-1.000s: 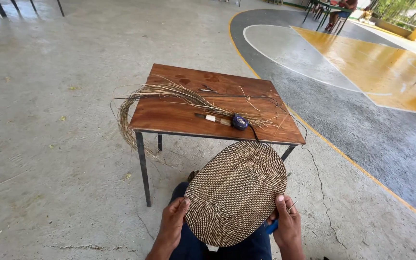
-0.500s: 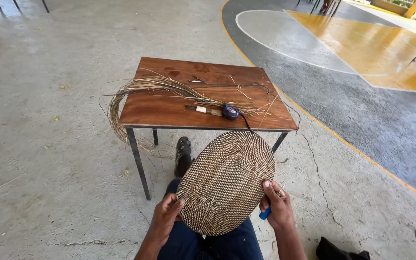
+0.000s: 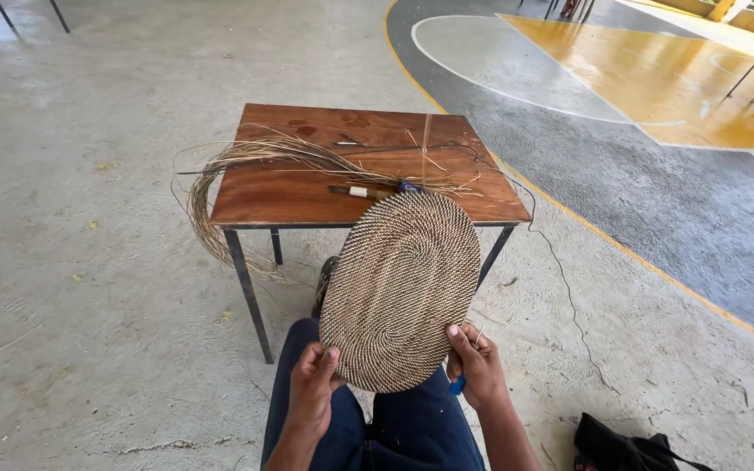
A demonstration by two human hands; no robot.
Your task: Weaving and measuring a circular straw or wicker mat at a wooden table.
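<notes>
The floor here is bare grey concrete (image 3: 89,288), scuffed and cracked, running out wide on the left, while on the right it meets a painted sports court (image 3: 656,78) with a yellow zone, white curved lines and a yellow border stripe. A small wooden counter (image 3: 307,196) on thin dark metal legs stands just ahead of the seated person, its reddish top carrying a long bundle of dry straw fibres (image 3: 255,157) that droops over the left edge and curls down toward the floor. A slim handled tool (image 3: 361,191) lies near the front edge. A thin dark cord (image 3: 560,270) trails off the right corner across the concrete. The oval woven mat (image 3: 401,292) is held up over the knees, tilted, its upper rim overlapping the counter's front edge in view. The left hand (image 3: 314,392) has its grip closed on the mat's lower left rim; the right hand (image 3: 475,366) is clamped on the lower right rim, a blue object showing beneath it. A black bag (image 3: 626,449) sits on the floor at right, and there is plenty of open floor around the counter.
</notes>
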